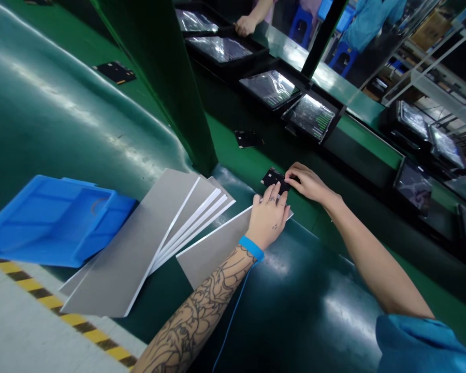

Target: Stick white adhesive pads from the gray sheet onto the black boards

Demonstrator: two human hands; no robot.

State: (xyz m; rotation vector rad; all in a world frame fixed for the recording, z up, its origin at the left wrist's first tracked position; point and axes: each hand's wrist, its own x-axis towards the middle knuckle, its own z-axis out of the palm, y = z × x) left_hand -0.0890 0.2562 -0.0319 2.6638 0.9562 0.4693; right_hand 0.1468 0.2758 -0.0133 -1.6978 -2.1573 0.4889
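A small black circuit board (274,180) sits between my two hands on the green belt. My left hand (267,218), with a blue wrist strap (251,248) and a thin blue cord, has its fingertips on the board's lower edge. My right hand (306,184) pinches the board's right side. Under my left palm lies a grey sheet with white edges (213,248). More such sheets (140,243) fan out to its left.
A tilted blue plastic tray (58,220) lies at the left, near a yellow-and-black floor stripe (50,303). A green post (171,77) rises ahead. Black trays of plastic-wrapped panels (271,88) line the belt, with loose black boards (248,138) nearby. A co-worker's hand (245,25) rests at the top.
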